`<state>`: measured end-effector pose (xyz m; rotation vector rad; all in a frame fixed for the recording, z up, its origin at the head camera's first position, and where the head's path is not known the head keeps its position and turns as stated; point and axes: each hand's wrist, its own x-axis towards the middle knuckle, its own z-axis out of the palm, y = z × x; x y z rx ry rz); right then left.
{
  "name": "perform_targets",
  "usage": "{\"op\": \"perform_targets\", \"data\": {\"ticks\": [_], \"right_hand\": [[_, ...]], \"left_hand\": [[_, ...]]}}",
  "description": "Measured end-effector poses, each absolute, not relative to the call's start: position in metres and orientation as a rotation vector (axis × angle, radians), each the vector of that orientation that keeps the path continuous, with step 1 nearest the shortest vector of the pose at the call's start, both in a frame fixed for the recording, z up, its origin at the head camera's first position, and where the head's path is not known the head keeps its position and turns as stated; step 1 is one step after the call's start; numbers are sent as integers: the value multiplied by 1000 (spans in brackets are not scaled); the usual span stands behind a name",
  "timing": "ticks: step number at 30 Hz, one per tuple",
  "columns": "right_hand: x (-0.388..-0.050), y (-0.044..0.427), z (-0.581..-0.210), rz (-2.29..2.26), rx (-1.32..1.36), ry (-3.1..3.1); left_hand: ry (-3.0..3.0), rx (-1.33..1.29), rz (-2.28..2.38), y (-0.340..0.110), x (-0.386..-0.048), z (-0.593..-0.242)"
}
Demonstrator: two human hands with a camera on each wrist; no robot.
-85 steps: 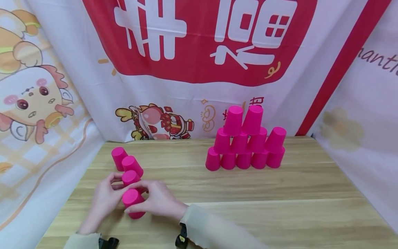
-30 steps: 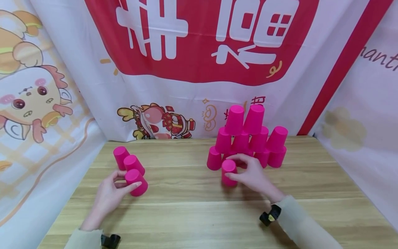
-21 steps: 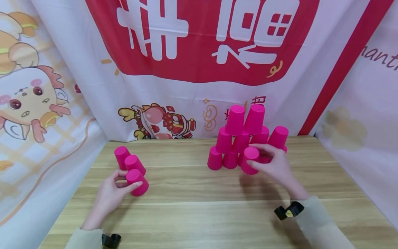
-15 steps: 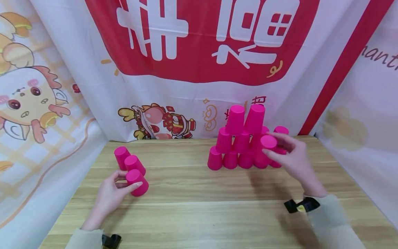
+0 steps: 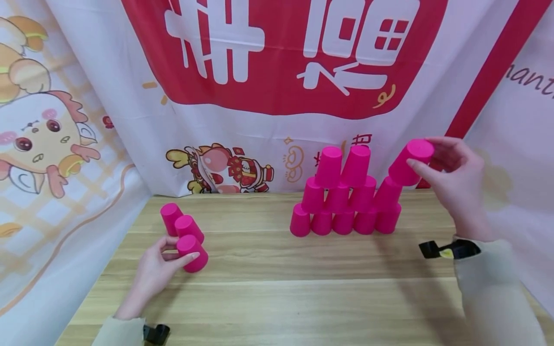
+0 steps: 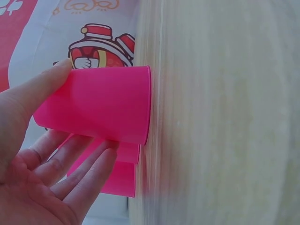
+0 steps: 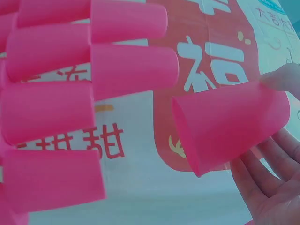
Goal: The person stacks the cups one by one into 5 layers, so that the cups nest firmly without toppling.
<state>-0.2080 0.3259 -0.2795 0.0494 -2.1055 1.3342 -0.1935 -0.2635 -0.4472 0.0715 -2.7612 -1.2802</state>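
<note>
My right hand (image 5: 465, 185) pinches an upside-down pink plastic cup (image 5: 411, 161) between thumb and fingers, tilted and raised at the right end of the cup pyramid (image 5: 344, 202). In the right wrist view that held cup (image 7: 232, 126) is apart from the stacked cups (image 7: 51, 112). The pyramid has a full bottom row, a second row and two cups on top at its left. On the left, my left hand (image 5: 156, 266) holds the nearest cup (image 5: 192, 254) of a row of three, thumb on one side and fingers on the other. Its rim meets the table in the left wrist view (image 6: 103, 105).
Two more pink cups (image 5: 189, 228) stand close behind the left-held one. The wooden table (image 5: 268, 269) runs between the row and the pyramid. A printed cloth (image 5: 242, 125) hangs right behind the table, with cloth sides at left and right.
My right hand took a cup from the front of the left row, carried it right past the pyramid's front, and lifted it to the right end. My left hand now holds the nearest remaining cup.
</note>
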Motion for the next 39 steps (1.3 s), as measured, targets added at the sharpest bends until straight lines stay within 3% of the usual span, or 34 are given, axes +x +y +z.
{"op": "perform_targets", "data": {"ticks": [8,18,39], "right_hand": [[-233,331,-266,1490,-50,-2157],[-267,333,-298,1572,-25,-2212],[-273,333,-320,1520,-31,-2281]], "left_hand": [[-2768,80,-1280,-264,-194,-448],[-2763,71,-1305,-267,-195,-448],[-2765,78,-1328,-266,-193,-446]]}}
